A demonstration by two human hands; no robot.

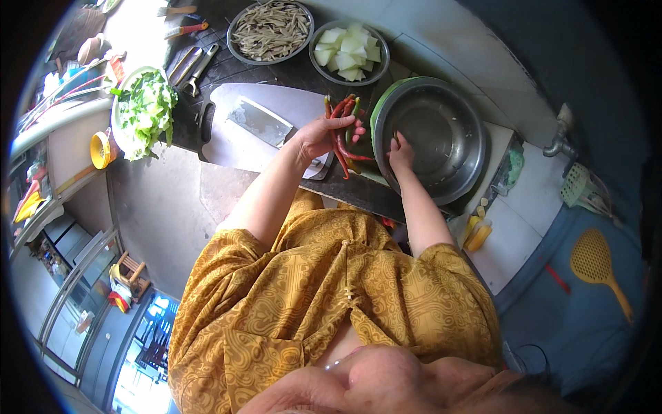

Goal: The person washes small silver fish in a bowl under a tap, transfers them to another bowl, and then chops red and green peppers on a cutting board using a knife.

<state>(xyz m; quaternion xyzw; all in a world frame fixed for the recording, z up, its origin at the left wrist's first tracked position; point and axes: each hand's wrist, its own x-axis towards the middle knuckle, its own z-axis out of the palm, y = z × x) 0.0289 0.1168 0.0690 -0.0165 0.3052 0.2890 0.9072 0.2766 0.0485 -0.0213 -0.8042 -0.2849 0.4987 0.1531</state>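
Observation:
A bunch of red and green chili peppers (341, 138) is held in my left hand (321, 135), above the right end of the white cutting board (248, 155). A cleaver (260, 122) lies flat on that board, its handle partly hidden by my left wrist. My right hand (401, 153) is over the near left rim of a wide metal basin (429, 139). Something small and dark shows between its fingertips, perhaps a chili pepper; its kind is unclear. The basin looks wet inside, with small bits near its rim.
Behind the board stand a bowl of cut strips (270, 32) and a bowl of pale green slices (349, 52). Leafy greens (147, 111) fill a container at left, near a peeler (200, 70). A faucet (560, 137) and a yellow strainer (593, 252) are at right.

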